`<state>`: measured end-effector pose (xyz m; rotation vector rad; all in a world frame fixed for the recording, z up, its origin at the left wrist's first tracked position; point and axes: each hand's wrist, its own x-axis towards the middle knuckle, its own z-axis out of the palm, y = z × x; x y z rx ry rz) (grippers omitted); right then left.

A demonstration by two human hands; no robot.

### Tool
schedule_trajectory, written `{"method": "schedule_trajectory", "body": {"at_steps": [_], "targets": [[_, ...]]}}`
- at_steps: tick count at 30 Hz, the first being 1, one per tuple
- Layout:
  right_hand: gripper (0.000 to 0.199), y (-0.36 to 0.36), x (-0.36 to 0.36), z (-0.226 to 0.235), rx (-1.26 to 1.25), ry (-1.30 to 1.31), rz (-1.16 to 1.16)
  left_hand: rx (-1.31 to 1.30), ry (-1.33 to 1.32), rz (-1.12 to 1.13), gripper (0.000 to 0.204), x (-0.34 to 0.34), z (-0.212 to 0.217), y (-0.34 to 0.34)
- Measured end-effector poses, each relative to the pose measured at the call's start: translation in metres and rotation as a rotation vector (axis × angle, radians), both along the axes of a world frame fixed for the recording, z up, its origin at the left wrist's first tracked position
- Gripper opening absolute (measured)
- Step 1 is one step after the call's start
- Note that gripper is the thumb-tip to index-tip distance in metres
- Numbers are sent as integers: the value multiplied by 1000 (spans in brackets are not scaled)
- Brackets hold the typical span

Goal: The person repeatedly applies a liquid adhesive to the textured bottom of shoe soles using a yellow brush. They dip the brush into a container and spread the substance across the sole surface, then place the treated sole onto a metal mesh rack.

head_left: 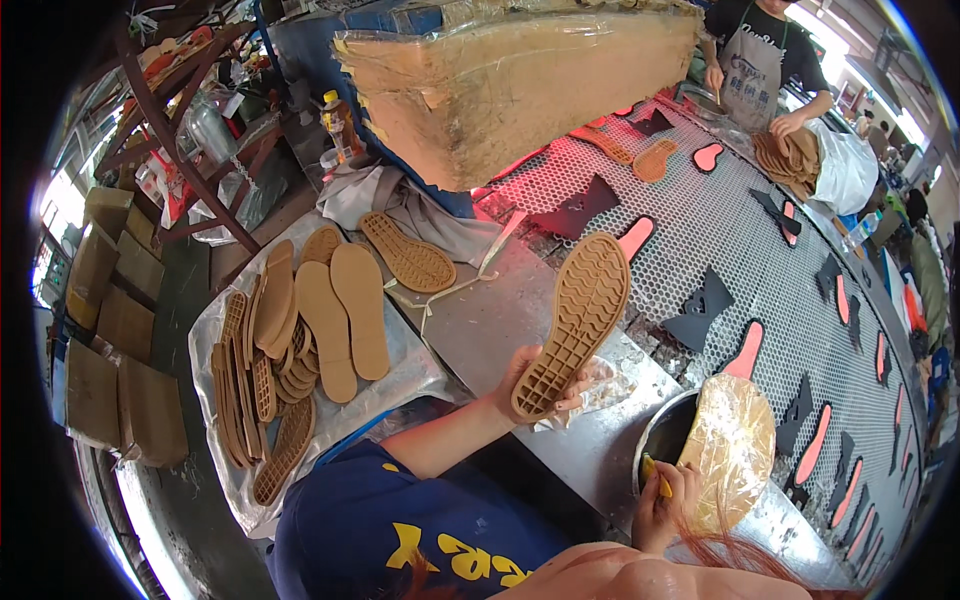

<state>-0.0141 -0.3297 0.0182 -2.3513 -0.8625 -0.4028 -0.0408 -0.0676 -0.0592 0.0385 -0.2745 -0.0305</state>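
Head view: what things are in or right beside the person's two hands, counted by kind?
tan shoe sole, in left hand: 1
yellow tool, in right hand: 1
metal bowl: 1
plastic-wrapped tan disc: 1
Total: 4

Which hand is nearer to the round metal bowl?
Right. The right hand is at the metal bowl's rim with a yellow brush; the left hand holds a tan sole farther left.

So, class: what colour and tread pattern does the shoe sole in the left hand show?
The shoe sole is tan, with wavy ridges and a grid heel, seen in the head view.
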Motion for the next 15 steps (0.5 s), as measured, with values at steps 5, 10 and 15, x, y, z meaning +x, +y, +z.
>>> {"method": "schedule_trajectory", "body": {"at_steps": [5,10,15], "targets": [[14,0,-1,4,-6,-7,-11,-50,-43,-28,60,-1,7,1],[16,2,-3,6,39,-12,-7,-72,-138,-40,64,-1,7,1],[16,-1,-7,9,45,-1,-29,-64,-130,-63,67,-4,11,1]]}}
